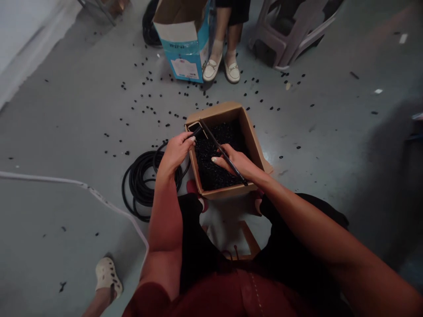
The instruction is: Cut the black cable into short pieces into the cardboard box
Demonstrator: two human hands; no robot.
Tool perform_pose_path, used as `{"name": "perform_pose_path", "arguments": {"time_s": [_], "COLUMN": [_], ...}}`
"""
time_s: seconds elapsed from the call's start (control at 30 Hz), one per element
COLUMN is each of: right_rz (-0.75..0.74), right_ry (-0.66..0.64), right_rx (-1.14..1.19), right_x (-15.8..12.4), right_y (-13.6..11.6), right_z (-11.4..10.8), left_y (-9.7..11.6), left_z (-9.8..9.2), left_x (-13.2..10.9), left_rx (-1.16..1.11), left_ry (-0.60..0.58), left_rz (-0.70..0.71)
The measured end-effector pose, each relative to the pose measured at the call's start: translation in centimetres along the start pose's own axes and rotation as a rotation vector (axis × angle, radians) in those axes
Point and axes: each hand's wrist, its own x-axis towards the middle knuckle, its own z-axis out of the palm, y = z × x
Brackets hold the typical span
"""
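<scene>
— Gripping what with the left hand (pixel 177 152)?
— One black hose end (pixel 197 131), pinched between bent fingers.
— With the right hand (pixel 235 161)?
— One slim, straight dark bar (pixel 212 137), held in curled fingers; exact kind hard to make out.
— Just beneath the fingers?
— One open cardboard carton (pixel 224 192), with uncountably many black bits (pixel 211 176) inside, partly covered by the right hand.
— Left of the left fingers?
— One smooth hose coil (pixel 134 180), partly hidden behind the forearm (pixel 165 207).
— Farther ahead of both hands?
— Past scattered black rings (pixel 261 101): two white loafers (pixel 212 69), between one blue-and-white box (pixel 185 49) and one plastic stool (pixel 297 35), both cut off above.
</scene>
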Motion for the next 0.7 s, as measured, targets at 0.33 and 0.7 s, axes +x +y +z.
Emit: {"name": "perform_pose_path", "arguments": {"time_s": [0.33,0.7], "right_rz": [-0.022,-0.025], "right_ry": [-0.042,-0.032], "right_rx": [-0.019,-0.042], "right_x": [0.3,0.3], "right_y": [0.6,0.7], "right_z": [0.5,0.3], "left_y": [0.4,1.7], "left_z": [0.3,1.0], "left_x": [0.1,0.0], "left_rx": [-0.061,-0.015], "left_ry": [0.051,-0.029], "left_rz": [0.006,0.030]}}
